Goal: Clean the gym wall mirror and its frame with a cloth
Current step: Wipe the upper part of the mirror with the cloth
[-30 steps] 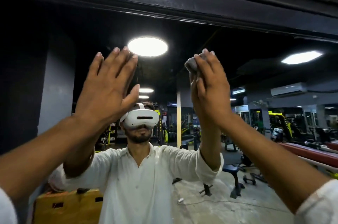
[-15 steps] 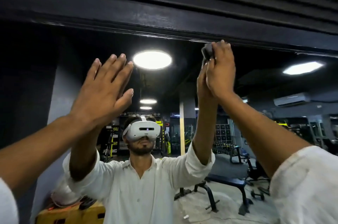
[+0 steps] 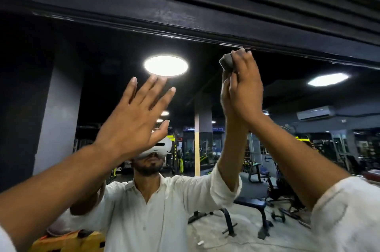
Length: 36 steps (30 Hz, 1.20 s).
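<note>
Head: grey, wadded cloth (image 3: 226,62)

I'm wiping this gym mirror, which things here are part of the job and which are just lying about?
Job: grey crumpled cloth, gripped in right hand; large wall mirror; black painted frame; left hand, open.
Lying about: black padded bench; yellow box; white wall air conditioner.
</note>
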Motion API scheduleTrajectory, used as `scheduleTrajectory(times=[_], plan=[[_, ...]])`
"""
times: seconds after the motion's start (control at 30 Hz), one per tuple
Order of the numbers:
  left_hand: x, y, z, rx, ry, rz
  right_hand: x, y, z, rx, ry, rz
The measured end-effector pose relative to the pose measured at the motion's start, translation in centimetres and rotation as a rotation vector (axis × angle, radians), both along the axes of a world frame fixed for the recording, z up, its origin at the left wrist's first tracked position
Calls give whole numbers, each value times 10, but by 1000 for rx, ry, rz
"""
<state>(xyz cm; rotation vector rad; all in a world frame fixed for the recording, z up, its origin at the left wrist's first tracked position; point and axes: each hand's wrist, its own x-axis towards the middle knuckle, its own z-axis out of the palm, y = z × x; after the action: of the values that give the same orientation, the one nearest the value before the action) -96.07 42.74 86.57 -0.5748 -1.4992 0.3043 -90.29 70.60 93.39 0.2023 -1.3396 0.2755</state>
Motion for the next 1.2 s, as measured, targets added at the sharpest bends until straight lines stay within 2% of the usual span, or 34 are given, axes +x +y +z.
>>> scheduleTrajectory(times=[0.07,0.2,0.27,0.3,0.33,0.43,0.47,0.53,0.57,0.67,0.7,0.73,0.77,0.9,0.97,1.03,1.13,1.2], plan=[[-2,2,-3,11,0,-7,-3,-29,-21,-9,-12,34],[0,0,-7,17,-10,-21,-3,-64,-104,397,-151,-24],[-1,0,-16,14,-16,-19,3,-44,-112,571,-205,-111],[-2,0,-20,12,-17,-21,5,-29,-103,582,-212,-152],[-2,0,-23,11,-15,-22,7,-13,-93,518,-206,-157],[-3,0,-27,21,-13,-21,11,11,-71,141,-121,-59],[-2,1,-27,25,-16,-22,11,5,-78,76,-106,-19],[-2,2,-27,31,-25,-22,7,-16,-116,96,-141,50],[-1,1,-28,33,-26,-22,3,-28,-144,190,-180,65],[1,0,-28,29,-27,-24,1,-38,-211,696,-294,-27],[1,0,-27,22,-36,-27,1,-31,-211,801,-290,-66],[1,1,-27,23,-46,-33,1,-21,-200,811,-265,-95],[1,0,-27,32,-55,-40,1,-14,-183,733,-242,-103],[4,0,-30,52,-62,-51,3,0,-108,215,-153,47],[6,0,-35,65,-66,-58,-1,-13,-111,176,-149,75],[7,2,-41,73,-71,-63,-7,-32,-139,330,-166,40],[9,2,-46,73,-81,-70,-12,-43,-175,685,-221,-61],[10,1,-49,71,-83,-70,-9,-30,-159,792,-193,-149]])
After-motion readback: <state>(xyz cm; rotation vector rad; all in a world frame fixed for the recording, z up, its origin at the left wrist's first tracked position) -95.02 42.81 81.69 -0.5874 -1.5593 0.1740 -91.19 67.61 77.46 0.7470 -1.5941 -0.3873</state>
